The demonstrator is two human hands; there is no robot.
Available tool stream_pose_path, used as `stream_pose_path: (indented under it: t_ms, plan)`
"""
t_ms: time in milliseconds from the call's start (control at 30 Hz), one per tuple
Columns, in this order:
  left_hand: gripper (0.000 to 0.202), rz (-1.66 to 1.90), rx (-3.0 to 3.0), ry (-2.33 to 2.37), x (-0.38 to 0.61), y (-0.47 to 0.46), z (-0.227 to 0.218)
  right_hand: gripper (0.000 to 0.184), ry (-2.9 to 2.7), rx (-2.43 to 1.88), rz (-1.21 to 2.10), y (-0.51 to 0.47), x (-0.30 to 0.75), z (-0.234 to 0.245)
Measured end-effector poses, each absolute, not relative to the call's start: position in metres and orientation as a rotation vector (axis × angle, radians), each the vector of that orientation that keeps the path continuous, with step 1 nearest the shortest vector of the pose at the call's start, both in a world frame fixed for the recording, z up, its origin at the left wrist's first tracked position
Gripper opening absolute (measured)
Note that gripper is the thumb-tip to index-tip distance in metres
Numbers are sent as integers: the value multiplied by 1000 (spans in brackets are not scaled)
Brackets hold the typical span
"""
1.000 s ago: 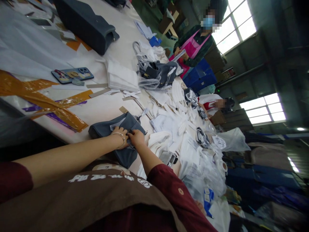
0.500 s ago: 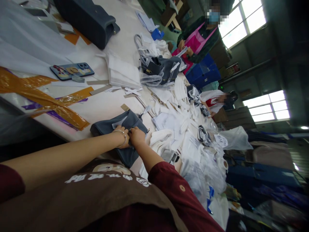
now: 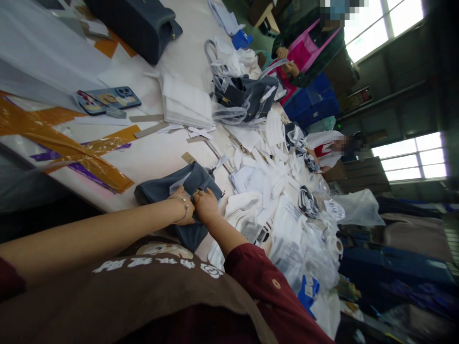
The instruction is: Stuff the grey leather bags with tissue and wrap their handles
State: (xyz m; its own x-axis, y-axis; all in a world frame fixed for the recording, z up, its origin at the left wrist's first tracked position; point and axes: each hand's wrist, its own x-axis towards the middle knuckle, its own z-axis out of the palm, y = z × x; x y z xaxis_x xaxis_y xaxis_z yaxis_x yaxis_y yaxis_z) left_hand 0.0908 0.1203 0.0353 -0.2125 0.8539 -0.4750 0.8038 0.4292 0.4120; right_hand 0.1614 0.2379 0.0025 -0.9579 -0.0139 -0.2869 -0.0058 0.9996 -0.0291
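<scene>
A dark blue-grey handbag lies on the table's near edge, close to my apron. My left hand, with bracelets at the wrist, is closed on the middle of the bag; its fingertips are partly hidden. Right beside it, my right hand has its fingers curled on the bag near a small gold-coloured metal fitting. A white sheet rests on the bag above my left hand. A small tag in clear plastic lies against the bag's far side.
A phone, a stack of white sheets and another dark bag lie farther up the table. White wrappings heap to the right. Orange tape crosses the near-left edge. Two people work across the table.
My hands have parted slightly, and the gold-coloured fitting now shows by my right fingers. The bag stays in place. The camera view has shifted a little.
</scene>
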Motion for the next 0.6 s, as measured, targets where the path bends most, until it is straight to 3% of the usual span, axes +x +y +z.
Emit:
stream_pose_path:
  t_ms: [600]
  plan:
    - [51, 3, 1473, 2045, 90, 115, 48, 20, 2727, -260, -108, 242, 155, 9]
